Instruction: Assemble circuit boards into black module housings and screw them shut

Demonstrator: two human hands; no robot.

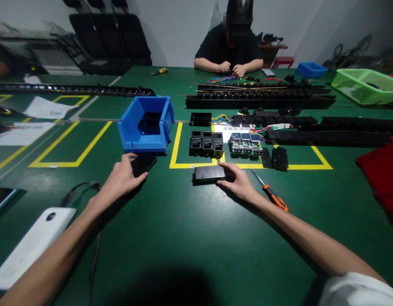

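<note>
In front of the blue bin, my left hand is closed on a flat black rectangular piece, thumb along its near side. My right hand grips the right end of a black plastic box, which rests on the green table with small tabs at its ends. Behind that box stand several black module housings in a row. Small circuit boards lie to their right, beside black cover pieces. A screwdriver with an orange and black handle lies right of my right hand.
A white device and a black cable are by my left forearm. Long black rails with wires cross the far side, where another person sits. A green basket and red cloth are at right.
</note>
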